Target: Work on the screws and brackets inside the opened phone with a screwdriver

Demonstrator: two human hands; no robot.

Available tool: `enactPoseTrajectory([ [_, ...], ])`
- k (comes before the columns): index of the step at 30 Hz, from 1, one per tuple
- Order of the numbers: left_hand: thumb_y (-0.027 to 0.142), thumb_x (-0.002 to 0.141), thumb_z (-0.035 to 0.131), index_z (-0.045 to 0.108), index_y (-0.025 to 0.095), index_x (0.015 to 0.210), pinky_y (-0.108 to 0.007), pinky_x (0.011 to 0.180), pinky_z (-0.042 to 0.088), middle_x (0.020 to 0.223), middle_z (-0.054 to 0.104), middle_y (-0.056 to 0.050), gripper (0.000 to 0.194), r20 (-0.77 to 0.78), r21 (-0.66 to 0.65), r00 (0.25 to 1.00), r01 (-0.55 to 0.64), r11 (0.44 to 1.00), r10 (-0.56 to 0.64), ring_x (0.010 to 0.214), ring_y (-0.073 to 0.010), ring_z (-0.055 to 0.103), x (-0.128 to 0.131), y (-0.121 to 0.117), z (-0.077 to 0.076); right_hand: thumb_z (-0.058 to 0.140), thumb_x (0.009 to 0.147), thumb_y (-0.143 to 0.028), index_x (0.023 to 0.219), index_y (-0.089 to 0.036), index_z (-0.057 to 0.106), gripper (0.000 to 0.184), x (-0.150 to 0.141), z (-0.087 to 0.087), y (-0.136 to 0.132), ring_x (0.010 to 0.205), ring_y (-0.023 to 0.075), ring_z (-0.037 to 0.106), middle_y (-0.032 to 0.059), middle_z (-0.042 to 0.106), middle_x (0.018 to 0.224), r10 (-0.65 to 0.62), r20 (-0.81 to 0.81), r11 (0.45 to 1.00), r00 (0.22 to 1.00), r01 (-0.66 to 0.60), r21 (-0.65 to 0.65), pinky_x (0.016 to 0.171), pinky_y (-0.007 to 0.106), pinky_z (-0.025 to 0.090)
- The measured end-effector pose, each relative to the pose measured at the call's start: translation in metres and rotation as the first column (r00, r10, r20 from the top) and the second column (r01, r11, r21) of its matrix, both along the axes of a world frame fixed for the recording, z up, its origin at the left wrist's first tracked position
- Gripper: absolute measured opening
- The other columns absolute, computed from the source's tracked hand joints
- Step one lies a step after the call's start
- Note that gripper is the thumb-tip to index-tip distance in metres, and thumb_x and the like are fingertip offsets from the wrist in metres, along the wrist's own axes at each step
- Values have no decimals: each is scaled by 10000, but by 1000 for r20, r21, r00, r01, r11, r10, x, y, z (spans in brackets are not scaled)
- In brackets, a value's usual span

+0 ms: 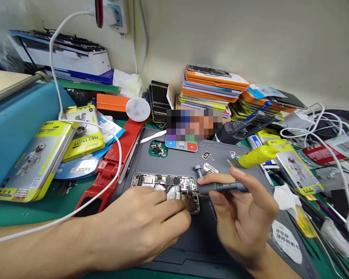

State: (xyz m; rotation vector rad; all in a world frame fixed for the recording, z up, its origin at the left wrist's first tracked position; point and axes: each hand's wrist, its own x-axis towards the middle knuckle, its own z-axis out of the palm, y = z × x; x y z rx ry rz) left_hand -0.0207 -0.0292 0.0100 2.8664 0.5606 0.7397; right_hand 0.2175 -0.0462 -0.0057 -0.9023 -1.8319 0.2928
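Observation:
An opened phone [178, 181] lies on the grey work mat [177, 161], its inner boards and metal shields exposed. My left hand [145, 223] rests over its near side, fingers curled down and closed on the phone; the fingertips are partly hidden. In my right hand [244, 217] is a dark grey screwdriver [225, 187], gripped between thumb and fingers. Its tip points left, at the right end of the phone's inside. Just behind that hand lie a razor blade [211, 167] and small metal parts [206, 155]. A grey round-headed piece [197, 169] stands beside the screwdriver.
Left are a red clamp-like tool [112, 166], battery boxes [36, 161] and a white cable [120, 155]. Behind stand a lit phone [182, 145], stacked orange cases [212, 83] and a tool holder [229, 132]. A yellow bottle [254, 155] lies to the right.

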Motion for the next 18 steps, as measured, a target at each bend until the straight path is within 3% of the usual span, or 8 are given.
enactPoseTrajectory([
  [3, 148, 1061, 563, 656, 139, 1196, -378, 575, 474, 1106, 795, -54, 164, -27, 48, 1000, -2, 999, 3, 705, -201, 659, -2, -3, 0, 571, 997, -10, 1577, -272, 372, 667, -1, 0, 2, 995, 218, 763, 85, 739, 1145, 29, 56, 998, 998, -26, -57, 949, 502, 659],
  [6, 157, 1052, 580, 637, 141, 1194, -393, 506, 447, 1148, 793, -49, 154, -54, 15, 999, 5, 1000, -4, 634, -192, 632, -2, -3, 1, 567, 1007, -19, 1579, -265, 369, 654, -2, -1, 2, 1003, 210, 751, 90, 735, 1146, 17, 64, 998, 998, -13, -69, 974, 494, 640],
  [13, 145, 1056, 537, 617, 155, 1164, -404, 437, 465, 1227, 783, -53, 135, -114, -61, 993, 33, 998, -40, 545, -190, 603, -2, -1, 1, 581, 998, -24, 1589, -261, 363, 673, -3, -2, 2, 963, 198, 739, 97, 715, 1147, 26, 25, 993, 999, -23, -114, 793, 379, 660],
  [18, 142, 1104, 350, 610, 125, 1253, -405, 457, 532, 1333, 760, -113, 300, -145, -4, 987, 74, 997, -74, 592, -208, 685, -4, -1, 1, 587, 972, 20, 1610, -268, 347, 739, -4, -5, 2, 1024, 203, 741, 84, 710, 1146, 58, 27, 993, 998, -55, -100, 865, 401, 648],
])
